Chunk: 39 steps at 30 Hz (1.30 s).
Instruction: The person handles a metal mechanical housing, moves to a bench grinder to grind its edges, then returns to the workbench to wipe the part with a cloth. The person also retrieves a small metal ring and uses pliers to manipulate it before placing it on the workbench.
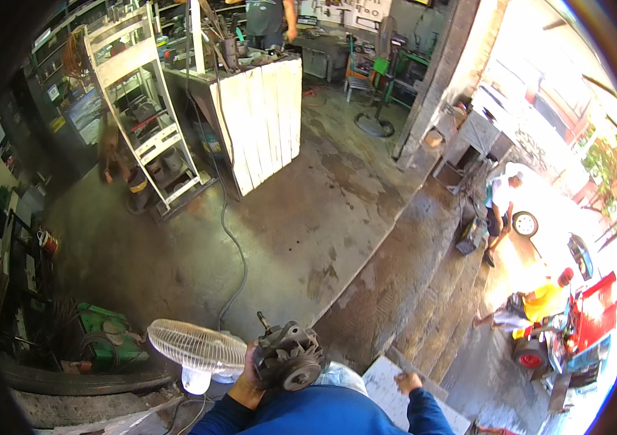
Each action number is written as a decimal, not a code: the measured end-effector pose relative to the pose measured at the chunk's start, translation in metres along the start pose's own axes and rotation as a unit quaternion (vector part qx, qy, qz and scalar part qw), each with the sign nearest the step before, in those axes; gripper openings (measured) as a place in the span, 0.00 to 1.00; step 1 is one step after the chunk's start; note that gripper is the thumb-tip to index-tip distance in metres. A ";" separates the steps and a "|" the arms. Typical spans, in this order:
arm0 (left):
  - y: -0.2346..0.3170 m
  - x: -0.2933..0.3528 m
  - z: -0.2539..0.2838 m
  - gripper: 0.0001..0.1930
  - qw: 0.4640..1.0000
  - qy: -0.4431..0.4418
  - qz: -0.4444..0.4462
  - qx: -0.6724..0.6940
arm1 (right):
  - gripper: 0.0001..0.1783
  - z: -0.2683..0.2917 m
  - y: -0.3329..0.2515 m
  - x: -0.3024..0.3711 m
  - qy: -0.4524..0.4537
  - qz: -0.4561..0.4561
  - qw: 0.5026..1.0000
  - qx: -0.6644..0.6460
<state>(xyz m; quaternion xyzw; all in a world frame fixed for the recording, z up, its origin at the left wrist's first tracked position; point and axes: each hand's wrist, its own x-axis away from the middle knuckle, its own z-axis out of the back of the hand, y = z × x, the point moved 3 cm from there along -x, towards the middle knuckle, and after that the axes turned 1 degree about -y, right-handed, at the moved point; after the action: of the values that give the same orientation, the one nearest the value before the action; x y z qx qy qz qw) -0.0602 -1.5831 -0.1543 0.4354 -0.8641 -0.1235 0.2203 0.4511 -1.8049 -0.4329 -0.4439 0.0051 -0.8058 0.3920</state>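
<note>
My left hand [249,388] grips an alternator [288,357] from its left side, up in front of my blue-sleeved body. The alternator is dark and greasy, with a round pulley and a finned fan facing me and a bolt or lug sticking up at its top left. The palm and most fingers of that hand are hidden behind it. My right hand [408,382] is lower right, its fingers curled in and nothing visible in them. Below it in the picture lies a pale flat board or slab [384,384]; whether the hand touches it I cannot tell.
A white fan [196,349] stands left of the alternator, a green machine [109,333] beyond. A grey cable [241,264] crosses the floor toward a white-panelled bench [261,123] and stepladder [141,109]. Steps [432,297] drop rightward toward two people and a red vehicle [595,312]. Another person [265,22] stands behind the bench.
</note>
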 end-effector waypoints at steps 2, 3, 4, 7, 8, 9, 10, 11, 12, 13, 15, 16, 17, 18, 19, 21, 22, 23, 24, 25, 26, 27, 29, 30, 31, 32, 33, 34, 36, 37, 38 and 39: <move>0.016 -0.034 -0.023 0.43 1.000 0.006 -0.007 -0.001 | 0.14 0.008 0.024 0.000 -0.072 -0.107 0.991 -0.031; 0.025 -0.050 -0.034 0.43 1.000 0.011 -0.015 -0.005 | 0.15 0.014 0.030 -0.002 -0.096 -0.156 0.982 -0.048; 0.034 -0.065 -0.043 0.43 1.000 0.013 -0.023 -0.004 | 0.16 0.021 0.033 -0.005 -0.125 -0.179 0.974 -0.058; 0.054 -0.115 -0.060 0.42 0.998 0.024 -0.054 0.000 | 0.18 0.046 0.024 -0.052 -0.170 -0.192 0.965 -0.053; 0.060 -0.138 -0.061 0.42 0.998 0.027 -0.061 0.001 | 0.19 0.052 0.014 -0.078 -0.183 -0.174 0.967 -0.028; 0.066 -0.165 -0.059 0.41 0.997 0.026 -0.065 0.014 | 0.20 0.058 0.005 -0.108 -0.198 -0.136 0.971 0.017; 0.071 -0.191 -0.055 0.41 0.997 0.024 -0.070 0.027 | 0.21 0.061 -0.007 -0.141 -0.216 -0.075 0.969 0.097; 0.073 -0.216 -0.052 0.40 0.996 0.030 -0.072 0.040 | 0.22 0.067 -0.020 -0.176 -0.234 -0.002 0.953 0.191; 0.074 -0.240 -0.052 0.39 0.993 0.039 -0.094 0.064 | 0.23 0.073 -0.037 -0.207 -0.256 0.074 0.919 0.289; 0.083 -0.268 -0.053 0.38 0.994 0.055 -0.090 0.036 | 0.24 0.093 -0.058 -0.242 -0.195 0.079 0.948 0.238; 0.099 -0.311 -0.070 0.37 0.994 0.077 -0.074 0.020 | 0.27 0.135 -0.119 -0.291 -0.167 0.337 0.763 0.526; 0.109 -0.333 -0.082 0.34 0.991 0.112 -0.074 0.003 | 0.18 0.169 -0.145 -0.308 -0.135 0.188 0.920 0.316; 0.121 -0.355 -0.098 0.34 0.991 0.116 -0.068 0.003 | 0.10 0.206 -0.170 -0.320 -0.041 0.027 0.996 0.072; 0.135 -0.378 -0.116 0.34 0.991 0.117 -0.063 0.003 | 0.10 0.247 -0.203 -0.333 -0.058 0.005 0.995 -0.082; 0.147 -0.396 -0.135 0.33 0.991 0.122 -0.057 0.008 | 0.10 0.286 -0.236 -0.345 -0.065 -0.036 0.972 -0.223; 0.178 -0.434 -0.171 0.32 0.992 0.113 -0.042 0.024 | 0.10 0.359 -0.291 -0.353 -0.055 -0.080 0.934 -0.344; 0.192 -0.452 -0.191 0.31 0.992 0.107 -0.044 0.040 | 0.10 0.394 -0.320 -0.359 -0.031 -0.079 0.940 -0.331; 0.206 -0.467 -0.213 0.31 0.992 0.098 -0.047 0.056 | 0.11 0.423 -0.347 -0.361 -0.009 -0.075 0.945 -0.319; 0.220 -0.487 -0.237 0.28 0.989 0.119 -0.083 0.018 | 0.11 0.447 -0.374 -0.364 -0.015 -0.095 0.940 -0.328; 0.237 -0.502 -0.258 0.28 0.988 0.136 -0.078 0.002 | 0.11 0.469 -0.400 -0.369 -0.023 -0.115 0.933 -0.339; 0.253 -0.517 -0.279 0.28 0.990 0.119 -0.073 0.015 | 0.12 0.489 -0.423 -0.374 -0.036 -0.141 0.922 -0.359; 0.269 -0.530 -0.297 0.28 0.992 0.102 -0.070 0.026 | 0.11 0.504 -0.447 -0.378 -0.052 -0.127 0.936 -0.323; 0.301 -0.561 -0.322 0.28 0.994 0.074 -0.070 0.046 | 0.10 0.525 -0.496 -0.398 -0.086 -0.114 0.951 -0.275; 0.317 -0.581 -0.329 0.29 0.994 0.063 -0.071 0.052 | 0.10 0.536 -0.520 -0.412 -0.097 -0.090 0.959 -0.251; 0.332 -0.603 -0.332 0.29 0.994 0.053 -0.072 0.060 | 0.10 0.547 -0.543 -0.429 -0.104 -0.075 0.966 -0.226; 0.348 -0.626 -0.332 0.29 0.994 0.043 -0.072 0.070 | 0.09 0.557 -0.565 -0.447 -0.120 -0.062 0.967 -0.214; 0.362 -0.651 -0.330 0.29 0.994 0.033 -0.070 0.080 | 0.09 0.567 -0.585 -0.466 -0.132 -0.065 0.970 -0.192; 0.377 -0.676 -0.326 0.29 0.994 0.024 -0.067 0.089 | 0.09 0.577 -0.601 -0.486 -0.150 -0.071 0.969 -0.184; 0.410 -0.733 -0.320 0.29 0.992 -0.004 -0.060 0.108 | 0.09 0.611 -0.638 -0.532 -0.153 -0.072 0.968 -0.187; 0.429 -0.762 -0.321 0.29 0.992 -0.023 -0.054 0.111 | 0.09 0.631 -0.664 -0.560 -0.142 -0.066 0.967 -0.201; 0.440 -0.789 -0.320 0.29 0.991 -0.024 -0.052 0.117 | 0.09 0.649 -0.659 -0.563 -0.134 -0.081 0.965 -0.209; 0.452 -0.817 -0.322 0.29 0.990 -0.027 -0.044 0.133 | 0.09 0.670 -0.655 -0.566 -0.124 -0.092 0.963 -0.221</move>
<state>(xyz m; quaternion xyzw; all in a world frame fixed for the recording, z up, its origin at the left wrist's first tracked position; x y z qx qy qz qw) 0.2099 -0.6638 0.0865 0.4951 -0.8584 -0.0293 0.1314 0.6911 -0.7635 -0.1966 -0.6148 0.0934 -0.7557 0.2055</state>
